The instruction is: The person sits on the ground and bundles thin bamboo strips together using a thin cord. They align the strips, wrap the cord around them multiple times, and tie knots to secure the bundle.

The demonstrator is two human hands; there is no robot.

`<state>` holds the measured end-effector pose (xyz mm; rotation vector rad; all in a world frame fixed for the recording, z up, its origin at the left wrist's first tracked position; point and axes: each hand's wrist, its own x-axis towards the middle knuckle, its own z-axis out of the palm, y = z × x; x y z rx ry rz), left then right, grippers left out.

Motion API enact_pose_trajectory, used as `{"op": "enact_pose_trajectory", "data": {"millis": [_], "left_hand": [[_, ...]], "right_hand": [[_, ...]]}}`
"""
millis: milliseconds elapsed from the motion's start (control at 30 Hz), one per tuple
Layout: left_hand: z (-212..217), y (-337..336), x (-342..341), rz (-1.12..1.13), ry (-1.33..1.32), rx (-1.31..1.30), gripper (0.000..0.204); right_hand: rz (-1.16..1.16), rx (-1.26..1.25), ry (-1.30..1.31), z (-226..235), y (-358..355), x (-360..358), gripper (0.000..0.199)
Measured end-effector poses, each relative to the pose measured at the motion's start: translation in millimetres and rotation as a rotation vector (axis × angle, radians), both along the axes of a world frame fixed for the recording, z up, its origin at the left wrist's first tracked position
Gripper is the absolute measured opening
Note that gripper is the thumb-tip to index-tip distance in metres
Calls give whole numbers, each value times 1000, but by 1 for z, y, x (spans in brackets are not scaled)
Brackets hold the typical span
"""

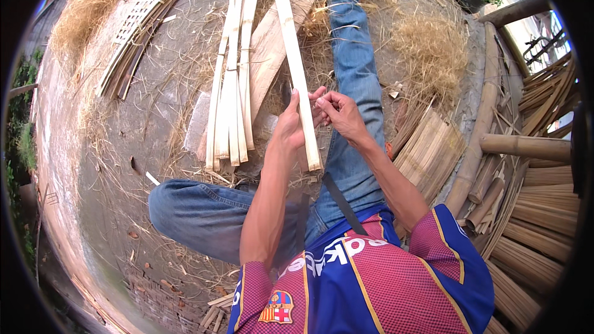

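My left hand [289,125] closed around a long pale bamboo strip [296,62], my right hand [339,114] pinching its edge just beside, loose strips [230,86] lying left of both

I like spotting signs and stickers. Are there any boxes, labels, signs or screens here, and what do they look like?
No boxes, signs or screens.
Badge: on the shirt's chest, bottom centre; shield-shaped, red, yellow and blue.
Lettering: white, across the red-and-blue shirt.

L grip [289,125] closed, R grip [339,114] pinching, forearms raised.
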<state>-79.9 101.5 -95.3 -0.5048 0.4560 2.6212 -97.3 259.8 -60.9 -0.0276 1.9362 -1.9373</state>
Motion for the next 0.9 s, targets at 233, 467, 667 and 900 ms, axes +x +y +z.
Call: {"op": "enact_pose_trajectory", "data": {"millis": [233,467,667,900], "left_hand": [[34,9,1,3,-169,-163,51],[8,-5,3,-1,-110,-170,54],[2,0,1,-59,-45,-44,58],[1,6,-3,-46,-111,-49,57]], "right_hand": [[-47,60,56,16,-8,-24,20],[-561,-268,161,10,8,-63,28],[-254,190,87,13,30,-33,45],[461,536,612,59,25,61,26]]}}
